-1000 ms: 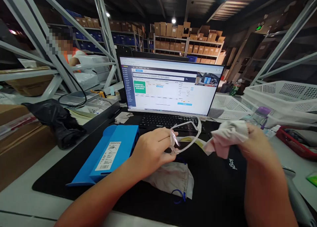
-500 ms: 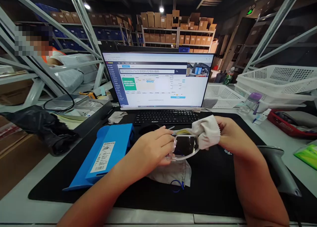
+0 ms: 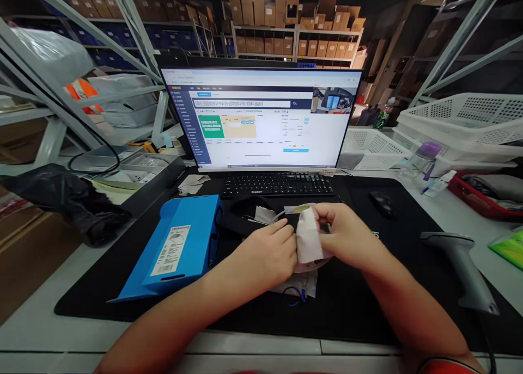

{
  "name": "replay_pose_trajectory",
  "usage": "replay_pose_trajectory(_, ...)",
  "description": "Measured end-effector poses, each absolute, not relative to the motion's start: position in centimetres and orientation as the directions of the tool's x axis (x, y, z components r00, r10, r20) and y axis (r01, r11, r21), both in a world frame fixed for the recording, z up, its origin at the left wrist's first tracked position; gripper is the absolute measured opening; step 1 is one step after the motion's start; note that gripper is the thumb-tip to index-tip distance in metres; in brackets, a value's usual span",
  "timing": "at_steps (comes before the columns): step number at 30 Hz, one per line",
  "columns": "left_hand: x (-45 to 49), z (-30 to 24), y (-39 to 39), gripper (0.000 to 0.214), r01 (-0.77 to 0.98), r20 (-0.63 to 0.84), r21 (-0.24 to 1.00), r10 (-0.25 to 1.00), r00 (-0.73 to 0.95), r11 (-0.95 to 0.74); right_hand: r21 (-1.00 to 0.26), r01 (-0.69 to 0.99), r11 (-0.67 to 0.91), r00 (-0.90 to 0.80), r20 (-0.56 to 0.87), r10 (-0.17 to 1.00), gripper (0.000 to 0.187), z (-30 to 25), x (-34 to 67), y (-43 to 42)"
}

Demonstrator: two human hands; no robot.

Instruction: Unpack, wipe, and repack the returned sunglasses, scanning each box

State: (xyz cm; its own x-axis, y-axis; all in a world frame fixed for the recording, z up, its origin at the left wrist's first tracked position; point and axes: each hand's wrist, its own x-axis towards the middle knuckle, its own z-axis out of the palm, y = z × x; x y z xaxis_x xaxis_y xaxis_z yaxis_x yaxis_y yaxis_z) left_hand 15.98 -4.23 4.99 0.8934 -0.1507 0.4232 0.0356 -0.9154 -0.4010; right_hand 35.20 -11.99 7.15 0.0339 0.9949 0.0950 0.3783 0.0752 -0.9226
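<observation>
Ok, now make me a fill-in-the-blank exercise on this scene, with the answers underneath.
The cloth in the right hand is ____ in colour.
The box nearest the left hand is coloured ____.
The computer mouse lies to the ____ of the keyboard.

Missing words: white; blue; right.

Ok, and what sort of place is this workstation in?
Most likely a warehouse or stockroom with a processing desk: cardboard boxes line the shelves behind the monitor, and a handheld scanner lies at the right.
</observation>
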Motion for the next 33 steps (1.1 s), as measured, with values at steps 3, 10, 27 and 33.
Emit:
replay_pose_trajectory(3, 16.1, 4.8, -3.9, 0.009, 0.038, 0.433, -0.409, -0.157, 0.888, -0.912, -0.825, 0.552, 0.124, 0.071, 0.195, 0.978, 0.016, 6.9, 34.5, -11.7)
replay_pose_trajectory(10, 14.8, 6.6, -3.5, 0.011, 0.006, 0.409, -0.338, -0.141, 0.901, -0.941, -0.927, 0.364, 0.094, -0.253, -0.001, 0.967, 0.032, 8.4, 38.8, -11.7)
replay_pose_trajectory(27, 14.9, 6.5, -2.8, 0.011, -0.002, 0.421, -0.360, -0.164, 0.892, -0.933, -0.862, 0.445, 0.244, -0.379, 0.065, 0.923, 0.039, 7.3, 38.0, -10.9)
replay_pose_trajectory(33, 14.5, 6.8, -3.0, 0.008, -0.001, 0.430, -0.307, -0.140, 0.892, -0.952, -0.893, 0.407, 0.191, -0.342, 0.045, 0.939, 0.041, 8.1, 39.4, -11.3)
